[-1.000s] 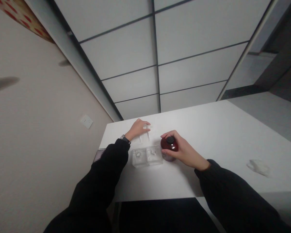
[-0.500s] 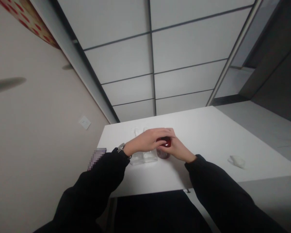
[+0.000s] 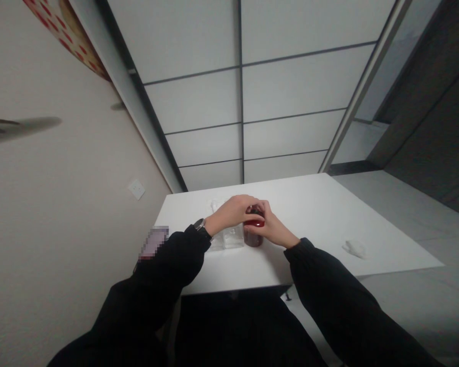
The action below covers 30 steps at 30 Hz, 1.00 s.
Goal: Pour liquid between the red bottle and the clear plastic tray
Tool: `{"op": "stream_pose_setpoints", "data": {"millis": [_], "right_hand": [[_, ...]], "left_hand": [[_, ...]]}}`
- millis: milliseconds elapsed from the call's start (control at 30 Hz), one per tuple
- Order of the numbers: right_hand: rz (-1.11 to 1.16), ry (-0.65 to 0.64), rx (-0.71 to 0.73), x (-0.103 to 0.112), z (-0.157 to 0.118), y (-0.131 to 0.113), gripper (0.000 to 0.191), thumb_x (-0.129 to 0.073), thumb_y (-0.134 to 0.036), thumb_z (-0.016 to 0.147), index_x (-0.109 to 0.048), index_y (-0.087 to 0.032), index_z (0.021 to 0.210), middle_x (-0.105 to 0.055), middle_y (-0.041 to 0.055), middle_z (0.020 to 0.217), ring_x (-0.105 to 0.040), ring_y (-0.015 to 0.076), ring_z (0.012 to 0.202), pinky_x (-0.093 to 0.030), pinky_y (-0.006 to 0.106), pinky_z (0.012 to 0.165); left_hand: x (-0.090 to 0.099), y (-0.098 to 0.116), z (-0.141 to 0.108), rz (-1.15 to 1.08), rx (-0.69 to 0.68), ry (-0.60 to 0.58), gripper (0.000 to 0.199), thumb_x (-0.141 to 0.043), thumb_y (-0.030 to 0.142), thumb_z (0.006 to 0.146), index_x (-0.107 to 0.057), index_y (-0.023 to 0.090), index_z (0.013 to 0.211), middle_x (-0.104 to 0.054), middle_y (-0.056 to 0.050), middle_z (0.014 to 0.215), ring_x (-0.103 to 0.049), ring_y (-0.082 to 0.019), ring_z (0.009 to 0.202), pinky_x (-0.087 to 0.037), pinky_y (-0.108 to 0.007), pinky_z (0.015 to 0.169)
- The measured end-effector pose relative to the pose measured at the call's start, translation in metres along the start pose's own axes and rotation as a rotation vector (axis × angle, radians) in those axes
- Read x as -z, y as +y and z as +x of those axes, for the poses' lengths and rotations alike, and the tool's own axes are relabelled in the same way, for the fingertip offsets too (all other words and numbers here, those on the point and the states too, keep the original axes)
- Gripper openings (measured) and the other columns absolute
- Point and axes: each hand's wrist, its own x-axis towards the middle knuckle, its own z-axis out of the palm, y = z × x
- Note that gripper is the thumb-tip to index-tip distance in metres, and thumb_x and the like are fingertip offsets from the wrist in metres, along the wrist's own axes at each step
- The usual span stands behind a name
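I see both hands meeting over a dark red jar that stands upright on the white counter, near the middle of its near half. The left hand comes in from the left and lies over the top of the jar, its fingers curled down across the red lid so that most of the lid is covered. The right hand closes in from the right side, its fingers wrapped against the jar's upper part just under the left hand; the two hands touch or nearly touch above the lid. Both sets of fingers are bent and closed on the jar, not spread. The lower body of the jar shows below the hands and rests on the counter. Just to the left of the jar, touching or nearly so, sits a clear plastic container, partly hidden behind the left wrist. A watch sits on that wrist at the edge of the black sleeve. Behind the left hand I note small clear pieces on the counter, too faint to identify. Well apart to the right lies a crumpled white tissue. A wall socket is on the wall to the left.
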Motion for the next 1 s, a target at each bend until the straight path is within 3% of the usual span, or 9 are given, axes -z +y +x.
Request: {"op": "stream_pose_setpoints", "data": {"millis": [200,300,400,600,700,767,867,1000], "right_hand": [[-0.032,-0.02,0.042,0.001,-0.003,0.003,0.06,-0.079,-0.042,0.079,-0.033,-0.027,0.115,-0.069,0.0102,0.119,-0.071,0.027,0.109,-0.055,0.055,0.103],[-0.044,0.0,0.058,0.001,-0.002,0.006,0.06,-0.08,-0.043,0.079,-0.035,-0.027,0.116,-0.067,0.0112,0.123,-0.069,0.0272,0.115,-0.053,0.053,0.106],[-0.087,0.019,0.047,0.001,-0.002,0.006,0.06,-0.08,-0.045,0.078,-0.038,-0.026,0.116,-0.062,0.0113,0.125,-0.069,0.0274,0.113,-0.055,0.051,0.103],[-0.06,0.0,0.038,0.002,-0.002,0.001,0.059,-0.079,-0.043,0.079,-0.036,-0.027,0.117,-0.064,0.0113,0.124,-0.07,0.0274,0.11,-0.058,0.051,0.098],[-0.073,0.005,0.019,0.002,-0.003,0.001,0.061,-0.08,-0.044,0.078,-0.036,-0.027,0.118,-0.065,0.0126,0.125,-0.07,0.0288,0.113,-0.056,0.055,0.103],[-0.078,0.007,0.028,0.003,-0.004,0.001,0.06,-0.08,-0.044,0.079,-0.036,-0.027,0.117,-0.066,0.0128,0.126,-0.068,0.0288,0.117,-0.052,0.056,0.109],[-0.059,0.0,0.032,0.005,-0.008,0.002,0.058,-0.08,-0.043,0.08,-0.036,-0.028,0.116,-0.066,0.0131,0.129,-0.067,0.0278,0.121,-0.049,0.055,0.112],[-0.07,0.001,0.003,0.012,-0.014,0.001,0.058,-0.079,-0.043,0.08,-0.038,-0.028,0.118,-0.066,0.0128,0.13,-0.067,0.0275,0.121,-0.051,0.054,0.111]], "left_hand": [[0.014,0.003,-0.012,0.251,0.147,0.022,0.033,-0.07,0.05,0.097,-0.074,0.018,0.092,-0.07,-0.005,0.082,-0.065,-0.022,0.082,-0.048,-0.033,0.077],[0.021,0.004,-0.017,0.098,-0.007,-0.018,0.019,-0.07,0.033,0.098,-0.072,0.022,0.113,-0.075,-0.007,0.115,-0.068,-0.023,0.105,-0.051,-0.035,0.094],[0.021,0.005,-0.018,0.01,-0.133,-0.133,0.032,-0.063,0.015,0.099,-0.067,0.026,0.128,-0.071,-0.007,0.132,-0.066,-0.022,0.119,-0.049,-0.036,0.105],[0.011,0.007,-0.008,0.136,-0.014,-0.067,0.013,-0.069,0.03,0.098,-0.072,0.019,0.105,-0.071,-0.005,0.095,-0.065,-0.02,0.087,-0.05,-0.032,0.082],[0.014,0.011,-0.002,0.139,0.1,0.042,0.022,-0.071,0.038,0.096,-0.069,0.018,0.09,-0.066,-0.001,0.078,-0.06,-0.016,0.072,-0.045,-0.03,0.071],[0.022,0.011,0.001,0.079,0.146,0.136,0.021,-0.071,0.038,0.096,-0.069,0.018,0.092,-0.066,0.0,0.076,-0.059,-0.015,0.071,-0.044,-0.029,0.069],[0.032,0.0,0.01,-0.01,0.171,0.163,0.014,-0.073,0.028,0.093,-0.07,0.019,0.103,-0.071,0.0,0.081,-0.064,-0.016,0.075,-0.047,-0.028,0.071],[0.025,-0.035,0.033,0.013,0.156,0.0,0.025,-0.073,0.018,0.09,-0.072,0.019,0.115,-0.078,-0.004,0.099,-0.07,-0.018,0.085,-0.052,-0.029,0.079]]}}
